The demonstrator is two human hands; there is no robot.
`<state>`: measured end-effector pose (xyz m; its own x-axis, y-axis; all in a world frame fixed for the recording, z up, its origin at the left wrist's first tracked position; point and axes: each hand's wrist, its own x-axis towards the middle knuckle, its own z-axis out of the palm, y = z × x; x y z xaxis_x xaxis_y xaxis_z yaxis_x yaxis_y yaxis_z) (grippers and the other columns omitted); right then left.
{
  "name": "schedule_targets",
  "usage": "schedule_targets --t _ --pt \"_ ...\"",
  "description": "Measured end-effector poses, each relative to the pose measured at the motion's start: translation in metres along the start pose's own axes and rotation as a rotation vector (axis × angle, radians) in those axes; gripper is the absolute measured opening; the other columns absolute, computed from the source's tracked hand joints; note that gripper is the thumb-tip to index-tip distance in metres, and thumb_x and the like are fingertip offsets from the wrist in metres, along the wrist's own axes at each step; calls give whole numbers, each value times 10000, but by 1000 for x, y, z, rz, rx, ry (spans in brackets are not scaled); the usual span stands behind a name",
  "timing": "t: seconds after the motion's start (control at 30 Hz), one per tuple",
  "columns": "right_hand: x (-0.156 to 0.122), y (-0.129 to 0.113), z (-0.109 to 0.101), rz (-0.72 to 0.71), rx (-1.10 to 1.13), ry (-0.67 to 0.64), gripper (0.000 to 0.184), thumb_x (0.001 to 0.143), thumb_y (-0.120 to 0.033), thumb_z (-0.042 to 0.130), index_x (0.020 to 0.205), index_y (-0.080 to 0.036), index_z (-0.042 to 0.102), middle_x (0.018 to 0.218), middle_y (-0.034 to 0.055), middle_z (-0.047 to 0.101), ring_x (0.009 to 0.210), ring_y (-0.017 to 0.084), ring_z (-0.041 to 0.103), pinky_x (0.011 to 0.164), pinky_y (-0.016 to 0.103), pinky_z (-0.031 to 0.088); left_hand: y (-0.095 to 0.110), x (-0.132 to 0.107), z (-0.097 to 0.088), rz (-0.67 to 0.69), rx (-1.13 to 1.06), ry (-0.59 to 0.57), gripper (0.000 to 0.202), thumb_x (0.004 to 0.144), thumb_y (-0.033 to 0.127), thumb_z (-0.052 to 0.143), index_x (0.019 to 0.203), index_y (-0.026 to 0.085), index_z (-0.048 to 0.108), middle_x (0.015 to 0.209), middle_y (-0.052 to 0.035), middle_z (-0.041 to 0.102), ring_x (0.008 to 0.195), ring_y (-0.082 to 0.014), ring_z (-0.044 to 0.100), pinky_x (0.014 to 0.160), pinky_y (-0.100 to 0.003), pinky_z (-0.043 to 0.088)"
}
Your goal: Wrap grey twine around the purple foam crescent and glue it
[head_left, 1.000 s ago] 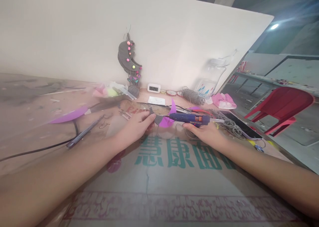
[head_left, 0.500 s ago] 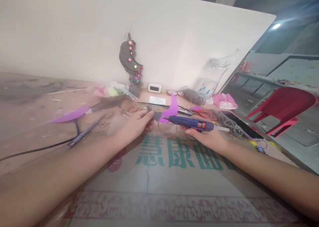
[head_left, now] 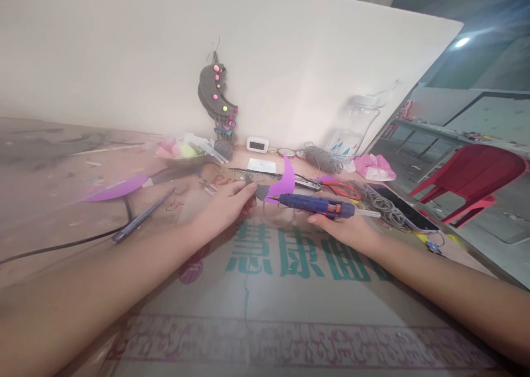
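My left hand point(head_left: 234, 200) pinches a purple crescent point(head_left: 285, 179) by its lower end, which is wrapped in grey yarn point(head_left: 261, 191). The crescent's bare purple tip curves upward to the right. In my right hand point(head_left: 342, 227) is a blue hot glue gun point(head_left: 317, 203) with a clear glue stick point(head_left: 369, 213) poking from its back. Its nozzle points left and lies at the edge of the crescent, close to where the yarn ends. Whether the nozzle touches the crescent I cannot tell. Part of my right hand's grip is hidden behind the gun.
A finished-looking grey yarn moon point(head_left: 212, 93) with coloured pompoms hangs on the wall. Behind my hands stand a small digital clock point(head_left: 257, 144), a grey yarn skein point(head_left: 322, 159) and a clear bottle point(head_left: 351, 126). A phone point(head_left: 403, 208) lies right, another purple piece point(head_left: 118, 189) left.
The glue gun's nozzle has shifted slightly left along the crescent, toward the yarn-wrapped part. Both hands keep their hold, and the view has tilted very slightly.
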<state>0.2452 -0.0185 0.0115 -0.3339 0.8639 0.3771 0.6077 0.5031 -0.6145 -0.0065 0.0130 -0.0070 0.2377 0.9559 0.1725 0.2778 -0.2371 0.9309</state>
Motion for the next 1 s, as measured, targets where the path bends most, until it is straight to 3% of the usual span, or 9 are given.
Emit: schedule_targets --t 0.23,0.43,0.6,1.0 --pt "1 2 -1 -19 -14 -34 232 785 -433 642 795 -212 574 666 -7 596 611 161 573 559 275 467 0 -1 1 -3 -1 6 414 869 516 420 664 178 544 658 -10 585 607 -132 538 579 -251 402" --pt "1 -2 -1 7 -13 -13 237 770 -419 663 857 -204 614 790 23 665 747 195 622 672 305 496 -1 -1 1 16 6 10 421 873 522 414 675 176 549 673 -16 597 614 -133 544 586 -254 405" --pt "0 3 0 -26 -32 -50 268 778 -447 651 737 -206 542 652 -15 581 598 151 557 558 265 449 2 -1 0 9 36 1 427 883 513 400 662 178 547 658 -10 591 617 -133 544 591 -249 401" --pt "0 6 3 15 -31 -96 256 811 -447 609 762 -219 505 654 -24 563 591 145 544 522 248 437 9 -5 0 2 71 6 408 885 480 408 625 184 512 626 4 554 593 -129 520 575 -249 383"
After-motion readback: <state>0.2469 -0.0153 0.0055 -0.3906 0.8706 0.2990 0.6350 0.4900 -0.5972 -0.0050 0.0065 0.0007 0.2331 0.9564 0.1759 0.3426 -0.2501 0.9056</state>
